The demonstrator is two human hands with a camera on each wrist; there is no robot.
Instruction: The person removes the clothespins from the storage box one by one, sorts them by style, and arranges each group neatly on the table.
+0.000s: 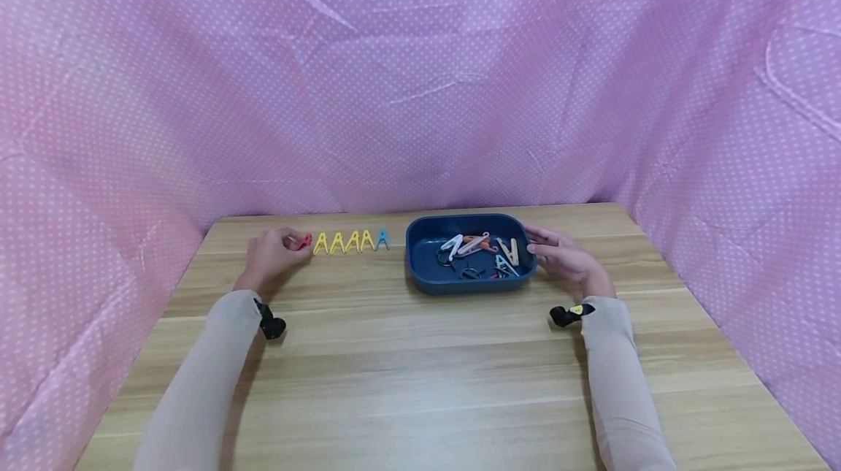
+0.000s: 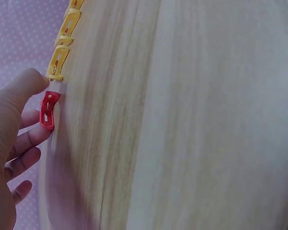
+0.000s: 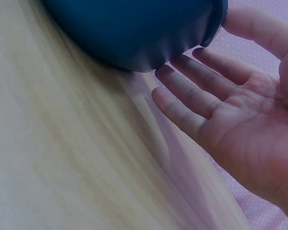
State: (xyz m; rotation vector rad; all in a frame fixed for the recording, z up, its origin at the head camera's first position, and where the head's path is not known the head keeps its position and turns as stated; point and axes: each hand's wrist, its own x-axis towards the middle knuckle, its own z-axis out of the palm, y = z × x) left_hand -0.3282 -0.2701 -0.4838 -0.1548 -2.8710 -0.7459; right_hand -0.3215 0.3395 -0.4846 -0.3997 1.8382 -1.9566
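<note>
My left hand (image 1: 271, 258) is at the left end of a row of clothespins. A red clothespin (image 2: 49, 110) stands at its fingertips; the thumb (image 2: 32, 85) is spread away from it, toward the nearest yellow clothespin (image 2: 58, 62). Several yellow clothespins (image 1: 337, 242) follow to the right, and a blue clothespin (image 1: 382, 239) ends the row. My right hand (image 1: 563, 258) rests at the right end of a dark blue box (image 1: 447, 286). Its fingers (image 3: 189, 93) reach nearly straight to the box's side, with the thumb (image 3: 259, 28) at the rim.
Inside the box lie loose clothespins, among them a white one (image 1: 452, 244), a pink one (image 1: 471, 244), and a cream one (image 1: 515, 252). The wooden table (image 1: 420, 376) reaches back to a pink dotted curtain (image 1: 420, 91). Small black cameras (image 1: 272, 325) are on both wrists.
</note>
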